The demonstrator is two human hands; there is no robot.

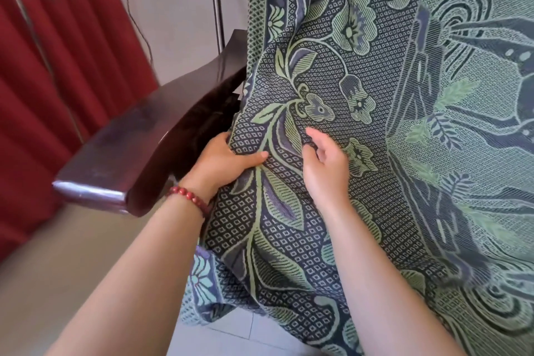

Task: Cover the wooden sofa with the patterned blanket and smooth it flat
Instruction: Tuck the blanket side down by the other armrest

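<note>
Two bare forearms reach forward from the lower edge of the view. The left hand [222, 162], with a red bead bracelet [189, 199] at its wrist, has its grip closed on the patterned blanket [332, 72]: the thumb lies across the face of the cloth and the fingers curl out of sight behind the fabric edge. The right hand [325, 165], just right of the left grip, is loosely open with fingers half-curled; its fingertips touch the cloth, but whether they pinch a fold cannot be told. The blanket is a woven textile in dark blue-grey and pale green — a small diamond lattice ground overlaid with leafy stems and flowers, a floral band along its left border, and broader swirling motifs to the right of the right hand. It hangs in soft vertical folds, creased around both hands, and its lower corner droops below the left wrist over a pale tiled floor [219, 338]. Immediately left of the left grip, the dark polished armrest of the wooden sofa [121, 159] stands uncovered. Beyond it — red curtain [57, 66], thin cable and metal pole [216, 0] against a pale wall.
</note>
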